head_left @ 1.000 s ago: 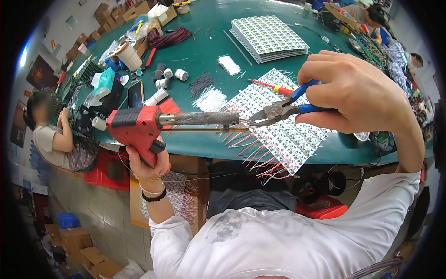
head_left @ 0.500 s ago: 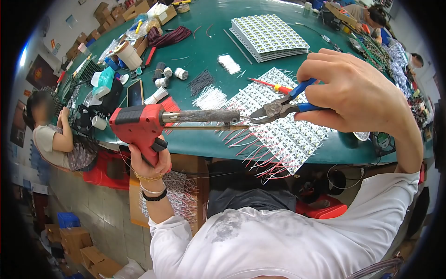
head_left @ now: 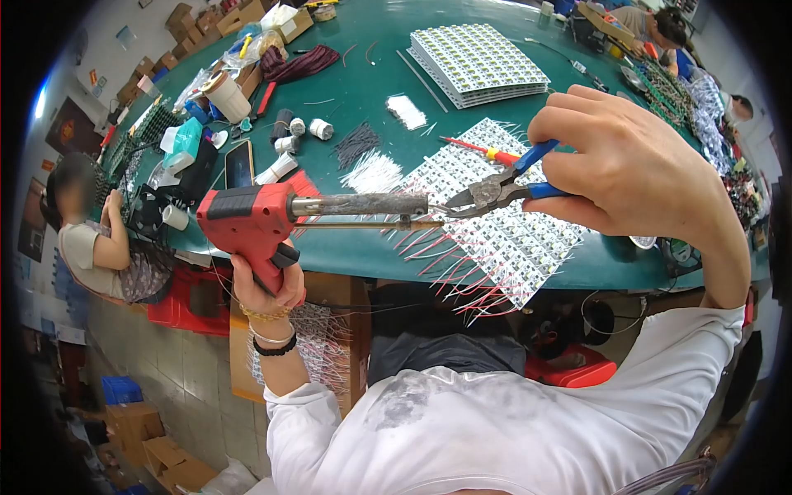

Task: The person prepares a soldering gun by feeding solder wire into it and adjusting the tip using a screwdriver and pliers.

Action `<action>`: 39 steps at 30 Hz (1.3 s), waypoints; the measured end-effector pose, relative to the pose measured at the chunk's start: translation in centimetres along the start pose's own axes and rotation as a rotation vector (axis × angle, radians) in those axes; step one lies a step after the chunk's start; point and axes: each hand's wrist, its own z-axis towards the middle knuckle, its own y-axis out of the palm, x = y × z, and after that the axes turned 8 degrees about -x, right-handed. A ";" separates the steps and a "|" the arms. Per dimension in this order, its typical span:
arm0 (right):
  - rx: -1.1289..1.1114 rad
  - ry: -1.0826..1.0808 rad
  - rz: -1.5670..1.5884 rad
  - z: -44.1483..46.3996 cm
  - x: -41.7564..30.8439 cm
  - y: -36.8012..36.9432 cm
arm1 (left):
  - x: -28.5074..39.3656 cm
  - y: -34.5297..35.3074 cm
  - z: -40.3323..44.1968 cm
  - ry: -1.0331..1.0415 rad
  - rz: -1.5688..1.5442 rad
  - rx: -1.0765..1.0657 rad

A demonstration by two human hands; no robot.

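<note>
My left hand (head_left: pixel 268 285) is wrapped round the handle of a red soldering gun (head_left: pixel 247 223), whose metal barrel points right. In my right hand (head_left: pixel 615 161) are blue-handled pliers (head_left: pixel 495 191), with the fingers closed round the grips. The jaws of the pliers are at the front end of the barrel; whether they grip the tip is too small to tell. Below and behind them lies a sheet of white circuit boards (head_left: pixel 528 256), with red and white wires fanning from its left edge. A red and yellow screwdriver (head_left: pixel 487 152) rests on that sheet, partly behind the pliers.
A stack of white board panels (head_left: pixel 478 62) stands farther back on the green table (head_left: pixel 371 74). White wires (head_left: pixel 373 172), dark wires (head_left: pixel 356 145) and a phone (head_left: pixel 240 165) lie left of the sheet. A person (head_left: pixel 95 231) sits at the left; others are at the far right.
The soldering gun has shifted very slightly to the right. My right hand and the pliers have barely moved, still at the barrel's end.
</note>
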 end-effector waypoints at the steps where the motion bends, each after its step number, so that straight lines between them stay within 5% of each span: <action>1: 0.001 0.008 -0.002 0.0 0.0 0.0 | 0.1 0.3 0.1 0.005 0.011 0.022; 39: 0.039 0.043 -0.157 0.1 -0.6 0.4 | -0.7 -0.1 -0.1 -0.007 -0.095 0.016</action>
